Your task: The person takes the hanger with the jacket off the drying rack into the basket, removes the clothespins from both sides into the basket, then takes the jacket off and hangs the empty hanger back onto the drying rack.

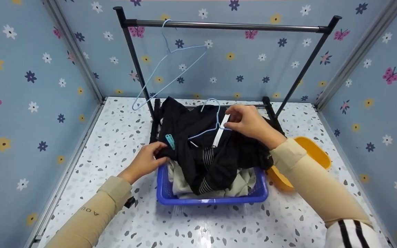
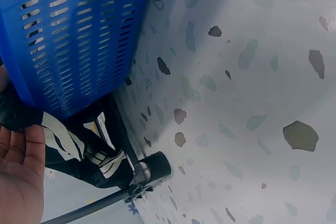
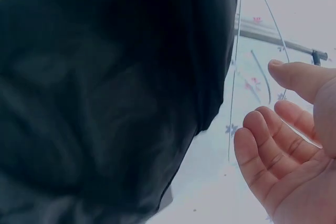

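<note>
Far L: spare hanger (image 1: 168,51) on the rack (image 1: 233,26), hooked nr its L end, prob parked there to be off the floor (image 1: 140,224) & in reach.

Under it, L hand (image 1: 146,159), & this one has a hold! Fingers curled, thumb opposite, a fold of the blk garment (image 1: 184,127) pinched b/w. Looks like a steadying grip, prob to stop that flank sliding. L wrist cam agrees: dark cloth at the fingertips, white stripes just beside.

Peg (image 1: 170,141) next, teal, on the garment just past those fingers; clipped or loose, can't tell.

To the middle: garment heaped over the blue basket (image 1: 171,200), pale clothes (image 1: 243,182) beneath, basket at the rack's foot, which prob puts the load b/w both hands.

2nd hanger (image 1: 218,120), hook up, lower part lost in dark cloth, so presumably the garment props it. White strip (image 1: 221,131) slants beside; cloth edge or tag, can't tell.

R hand (image 1: 248,122), at that hanger's R side: fingers half bent, thumb well apart, nothing seen b/w. Touching wire? Can't tell. Prob there b/c that's where wire & cloth meet.

Far R: yellow tub (image 1: 317,151), part hidden by the R sleeve (image 1: 319,186), set nr the basket, prob to be handy.
</note>
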The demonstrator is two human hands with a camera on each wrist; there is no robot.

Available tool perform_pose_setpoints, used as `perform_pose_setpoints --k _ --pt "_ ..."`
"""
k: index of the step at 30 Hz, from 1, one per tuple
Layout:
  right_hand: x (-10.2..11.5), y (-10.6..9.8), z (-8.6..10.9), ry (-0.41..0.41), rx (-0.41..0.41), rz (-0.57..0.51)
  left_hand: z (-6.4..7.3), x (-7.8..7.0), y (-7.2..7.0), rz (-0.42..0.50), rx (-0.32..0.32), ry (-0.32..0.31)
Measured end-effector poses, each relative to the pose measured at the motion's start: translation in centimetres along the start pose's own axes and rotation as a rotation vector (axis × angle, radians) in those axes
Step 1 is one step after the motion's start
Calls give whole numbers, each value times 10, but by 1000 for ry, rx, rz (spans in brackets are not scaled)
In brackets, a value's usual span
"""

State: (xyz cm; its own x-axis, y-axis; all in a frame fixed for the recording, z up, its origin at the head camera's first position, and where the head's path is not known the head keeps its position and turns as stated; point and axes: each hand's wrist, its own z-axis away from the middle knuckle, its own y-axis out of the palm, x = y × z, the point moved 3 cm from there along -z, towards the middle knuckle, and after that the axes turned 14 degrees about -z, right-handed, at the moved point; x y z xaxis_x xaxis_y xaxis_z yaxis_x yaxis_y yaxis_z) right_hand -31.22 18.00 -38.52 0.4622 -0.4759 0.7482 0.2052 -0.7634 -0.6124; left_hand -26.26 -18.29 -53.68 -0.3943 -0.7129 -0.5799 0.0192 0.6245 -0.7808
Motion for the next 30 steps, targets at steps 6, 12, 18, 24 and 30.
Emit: perform_pose_setpoints --k 6,12,18,24,30 --pt "16 18 -9 -17 49 -8 0 -1 0 3 0 0" --pt "30 40 -17 -47 100 -39 0 -2 0 -10 4 2" --pt "43 68 -26 -46 162 -35 1 -2 0 -10 -2 7" --pt "51 94 -36 -49 204 -19 2 -3 -1 -5 -5 8" --pt "56 117 -48 -12 257 -9 2 -1 0 -2 -2 0"
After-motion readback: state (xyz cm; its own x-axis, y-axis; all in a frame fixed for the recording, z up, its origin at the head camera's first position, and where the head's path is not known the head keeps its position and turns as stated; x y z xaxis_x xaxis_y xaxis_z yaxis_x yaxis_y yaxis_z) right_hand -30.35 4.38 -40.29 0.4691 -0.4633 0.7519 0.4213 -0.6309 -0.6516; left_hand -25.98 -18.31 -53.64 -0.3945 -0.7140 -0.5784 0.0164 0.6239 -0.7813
